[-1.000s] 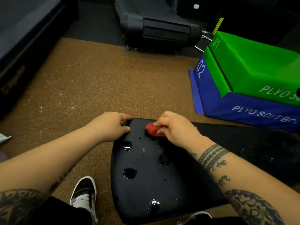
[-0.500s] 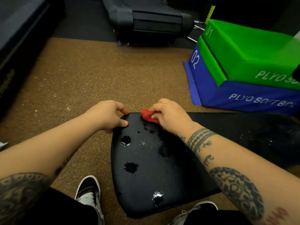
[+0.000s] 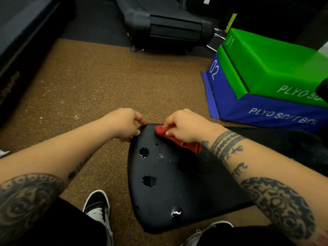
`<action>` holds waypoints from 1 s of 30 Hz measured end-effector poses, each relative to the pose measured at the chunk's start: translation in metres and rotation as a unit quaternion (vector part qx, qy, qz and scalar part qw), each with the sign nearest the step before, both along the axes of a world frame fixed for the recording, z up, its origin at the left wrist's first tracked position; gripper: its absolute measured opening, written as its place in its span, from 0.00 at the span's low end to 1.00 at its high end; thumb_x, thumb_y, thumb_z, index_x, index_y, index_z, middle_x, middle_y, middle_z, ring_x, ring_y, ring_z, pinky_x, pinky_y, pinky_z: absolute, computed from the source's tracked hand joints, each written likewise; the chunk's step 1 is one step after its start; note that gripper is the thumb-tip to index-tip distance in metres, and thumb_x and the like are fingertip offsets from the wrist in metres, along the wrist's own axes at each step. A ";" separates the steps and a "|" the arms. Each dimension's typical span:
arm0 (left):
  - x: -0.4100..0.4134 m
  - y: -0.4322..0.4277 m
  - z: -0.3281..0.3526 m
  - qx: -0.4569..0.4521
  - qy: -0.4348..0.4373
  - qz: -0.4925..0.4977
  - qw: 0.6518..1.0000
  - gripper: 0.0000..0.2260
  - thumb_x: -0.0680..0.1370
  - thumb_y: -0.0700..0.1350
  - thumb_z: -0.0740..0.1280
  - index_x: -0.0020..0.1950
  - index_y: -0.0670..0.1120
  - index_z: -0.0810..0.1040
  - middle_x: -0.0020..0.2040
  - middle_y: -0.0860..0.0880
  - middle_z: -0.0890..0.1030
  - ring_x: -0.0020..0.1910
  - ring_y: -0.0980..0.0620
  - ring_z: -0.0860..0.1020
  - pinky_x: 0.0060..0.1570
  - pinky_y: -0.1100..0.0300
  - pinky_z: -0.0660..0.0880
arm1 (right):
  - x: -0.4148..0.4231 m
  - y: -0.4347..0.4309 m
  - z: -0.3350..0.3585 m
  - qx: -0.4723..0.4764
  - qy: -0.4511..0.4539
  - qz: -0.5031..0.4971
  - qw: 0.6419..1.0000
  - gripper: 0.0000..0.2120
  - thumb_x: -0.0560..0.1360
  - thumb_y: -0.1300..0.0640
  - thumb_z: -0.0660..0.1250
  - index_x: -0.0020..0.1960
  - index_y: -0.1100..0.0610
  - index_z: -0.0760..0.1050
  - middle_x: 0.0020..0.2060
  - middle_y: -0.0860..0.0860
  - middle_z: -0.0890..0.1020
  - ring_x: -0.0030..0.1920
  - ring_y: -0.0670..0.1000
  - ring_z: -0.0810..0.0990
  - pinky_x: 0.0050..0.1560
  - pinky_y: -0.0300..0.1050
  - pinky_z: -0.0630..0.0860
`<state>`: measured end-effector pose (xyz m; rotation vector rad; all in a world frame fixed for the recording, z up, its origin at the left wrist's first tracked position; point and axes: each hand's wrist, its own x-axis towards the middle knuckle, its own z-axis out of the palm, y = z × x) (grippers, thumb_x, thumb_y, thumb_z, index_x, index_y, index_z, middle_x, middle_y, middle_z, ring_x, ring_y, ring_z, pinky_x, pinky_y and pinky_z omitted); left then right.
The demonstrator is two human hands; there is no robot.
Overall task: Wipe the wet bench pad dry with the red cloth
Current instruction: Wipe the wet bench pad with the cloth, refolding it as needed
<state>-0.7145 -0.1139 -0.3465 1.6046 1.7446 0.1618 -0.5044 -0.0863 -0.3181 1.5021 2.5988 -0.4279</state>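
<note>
Right hand (image 3: 184, 126) has slid the red cloth (image 3: 190, 147) up to the narrow far tip of the pad since a second ago, and more red now trails under the wrist. Left hand (image 3: 122, 125) has not left its edge.

Brown speckled floor (image 3: 106, 82) fills most of the frame. Black bench pad (image 3: 177, 192) lies lower centre, with its long axis running from the narrow tip at frame centre down to the wide end at the bottom, between two shoes. Second dark pad section sits at right, detail unclear. Green plyo box (image 3: 275, 63) is stacked on a blue plyo box (image 3: 248, 107) at upper right; both are closed soft blocks and nothing shows inside. No other containers. Dark gym machine (image 3: 168, 27) sits at top centre.

Left hand curls over the pad's upper-left edge and grips it, probably as a brace. Right hand has its fingers bent down on the bunched cloth, pinning it to the pad just right of the tip.

Water is not gone. One puddle (image 3: 143, 153) sits just below the left hand, a second (image 3: 148, 181) is lower, and a third (image 3: 175, 211) is near the bottom edge, with fine droplets between them. All the wet lies down-frame and slightly left of the cloth, along the long axis. My read: wiping has barely started, and the next stroke should pull toward the bottom of the frame. The right hand has the cloth, so it does the work.
</note>
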 end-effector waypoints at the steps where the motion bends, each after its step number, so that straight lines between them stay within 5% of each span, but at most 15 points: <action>1: 0.000 -0.003 0.002 0.011 0.011 -0.005 1.000 0.15 0.77 0.38 0.68 0.58 0.56 0.78 0.45 0.44 0.85 0.37 0.45 0.86 0.34 0.54 0.82 | 0.003 0.000 0.009 -0.005 -0.008 -0.005 1.000 0.11 0.75 0.50 0.70 0.57 0.45 0.82 0.54 0.50 0.83 0.56 0.54 0.80 0.56 0.45 0.75; 5: 0.005 -0.020 0.011 0.048 0.075 -0.041 0.995 0.20 0.77 0.42 0.67 0.67 0.58 0.76 0.54 0.48 0.84 0.49 0.48 0.84 0.48 0.58 0.79 | 0.009 -0.008 0.007 0.043 0.073 -0.088 0.993 0.14 0.75 0.49 0.69 0.61 0.45 0.79 0.56 0.50 0.83 0.56 0.56 0.81 0.56 0.46 0.76; 10: -0.001 -0.030 0.016 0.034 0.127 -0.080 0.988 0.26 0.75 0.45 0.70 0.73 0.56 0.71 0.64 0.51 0.81 0.62 0.49 0.79 0.62 0.57 0.73 | -0.009 -0.031 -0.018 0.024 0.058 -0.076 0.995 0.12 0.77 0.51 0.67 0.58 0.52 0.81 0.54 0.56 0.82 0.57 0.60 0.79 0.56 0.49 0.74; 14: -0.005 -0.024 0.015 0.007 0.086 -0.058 0.995 0.26 0.74 0.44 0.73 0.71 0.56 0.73 0.61 0.53 0.82 0.59 0.52 0.80 0.60 0.60 0.74 | -0.002 -0.020 0.009 -0.105 0.036 -0.061 0.992 0.10 0.75 0.47 0.70 0.55 0.48 0.84 0.51 0.50 0.85 0.52 0.52 0.81 0.54 0.44 0.77; 18: -0.012 -0.007 0.019 -0.025 0.103 -0.096 0.990 0.24 0.74 0.40 0.71 0.69 0.56 0.75 0.57 0.55 0.84 0.57 0.52 0.80 0.61 0.54 0.76 | -0.016 -0.008 -0.001 0.014 0.102 -0.122 0.987 0.13 0.75 0.47 0.69 0.56 0.49 0.83 0.53 0.53 0.85 0.56 0.56 0.81 0.57 0.46 0.77; 22: -0.021 -0.004 0.017 -0.058 0.065 -0.107 0.990 0.27 0.76 0.34 0.61 0.71 0.56 0.74 0.52 0.57 0.83 0.55 0.46 0.82 0.56 0.42 0.79 | -0.045 -0.024 -0.032 0.053 0.098 -0.065 0.992 0.11 0.77 0.50 0.67 0.57 0.51 0.82 0.53 0.53 0.81 0.57 0.59 0.79 0.56 0.49 0.74; 27: -0.013 0.006 0.019 -0.012 0.122 -0.113 0.986 0.20 0.80 0.44 0.61 0.69 0.62 0.74 0.58 0.48 0.80 0.48 0.42 0.82 0.50 0.45 0.81 | -0.036 -0.013 -0.010 -0.061 0.043 0.111 0.991 0.13 0.75 0.51 0.70 0.59 0.43 0.81 0.58 0.46 0.83 0.60 0.51 0.79 0.63 0.48 0.74; 30: -0.011 0.005 0.021 -0.018 0.107 -0.106 0.989 0.15 0.80 0.45 0.62 0.63 0.60 0.77 0.55 0.45 0.82 0.47 0.44 0.84 0.41 0.51 0.82 | -0.038 -0.002 -0.001 -0.006 0.052 0.093 0.994 0.12 0.76 0.51 0.69 0.60 0.44 0.81 0.55 0.48 0.82 0.58 0.52 0.78 0.58 0.46 0.74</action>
